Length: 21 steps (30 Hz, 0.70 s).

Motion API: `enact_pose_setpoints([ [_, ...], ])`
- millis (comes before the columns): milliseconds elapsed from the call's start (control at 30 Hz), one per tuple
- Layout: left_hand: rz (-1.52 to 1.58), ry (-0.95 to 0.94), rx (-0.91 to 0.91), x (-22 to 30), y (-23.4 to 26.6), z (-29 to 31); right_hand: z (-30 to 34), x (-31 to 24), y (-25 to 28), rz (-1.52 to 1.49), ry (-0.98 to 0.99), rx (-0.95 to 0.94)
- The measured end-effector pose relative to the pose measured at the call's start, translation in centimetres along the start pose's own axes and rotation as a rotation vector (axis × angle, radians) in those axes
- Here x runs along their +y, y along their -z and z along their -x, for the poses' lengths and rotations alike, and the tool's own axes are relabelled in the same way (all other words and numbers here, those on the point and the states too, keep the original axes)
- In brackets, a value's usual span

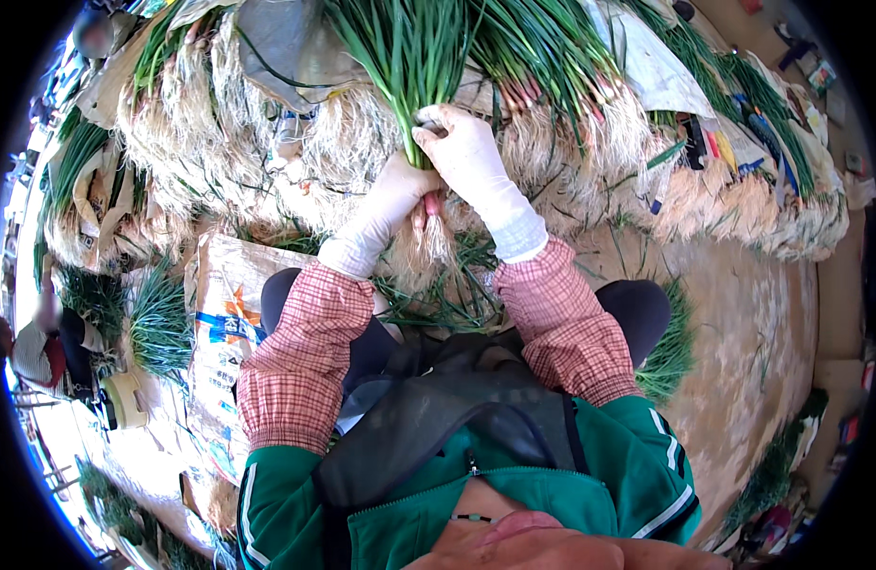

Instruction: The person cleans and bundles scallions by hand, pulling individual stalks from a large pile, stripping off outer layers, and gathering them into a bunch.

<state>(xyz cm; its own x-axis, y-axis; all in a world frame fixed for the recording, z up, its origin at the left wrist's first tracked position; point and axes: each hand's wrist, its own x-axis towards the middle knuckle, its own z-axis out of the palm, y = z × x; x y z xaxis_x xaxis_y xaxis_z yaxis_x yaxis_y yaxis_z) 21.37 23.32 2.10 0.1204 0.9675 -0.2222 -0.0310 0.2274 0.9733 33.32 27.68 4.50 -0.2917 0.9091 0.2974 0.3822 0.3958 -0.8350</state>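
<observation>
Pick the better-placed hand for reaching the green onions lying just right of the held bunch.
Right, probably. The right hand is on the side nearer those green onions. The left hand wraps the held bunch near its bulbs, so it seems better suited to support.

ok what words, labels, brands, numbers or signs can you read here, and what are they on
White sack beside the left knee: large blue characters with smaller dark print below; I won't copy the wording out.
Small packages at the far right edge: too small and blurred to read.
Green jacket: white stripes, no lettering visible.
Held green onions: no label visible.
</observation>
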Motion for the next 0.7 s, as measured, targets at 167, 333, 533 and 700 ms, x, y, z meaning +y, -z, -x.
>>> enact_pose_setpoints([
  [167, -0.255, -0.02, -0.057, 0.5, 1.0, 0.7, -0.8, 0.7, -0.5, 0.182, 0.05, -0.054],
  [333, -0.312, 0.081, 0.01, 1.6, 0.2, 1.3, -0.9, 2.3, -0.6, -0.102, -0.05, -0.012],
  [533, -0.13, -0.038, -0.029, 0.4, 0.1, 0.9, 1.2, 1.1, -2.1, -0.084, -0.008, 0.185],
  [700, -0.093, -0.002, -0.108, 0.4, 0.4, 0.3, 0.8, 1.4, -1.0, -0.1, 0.011, 0.12],
])
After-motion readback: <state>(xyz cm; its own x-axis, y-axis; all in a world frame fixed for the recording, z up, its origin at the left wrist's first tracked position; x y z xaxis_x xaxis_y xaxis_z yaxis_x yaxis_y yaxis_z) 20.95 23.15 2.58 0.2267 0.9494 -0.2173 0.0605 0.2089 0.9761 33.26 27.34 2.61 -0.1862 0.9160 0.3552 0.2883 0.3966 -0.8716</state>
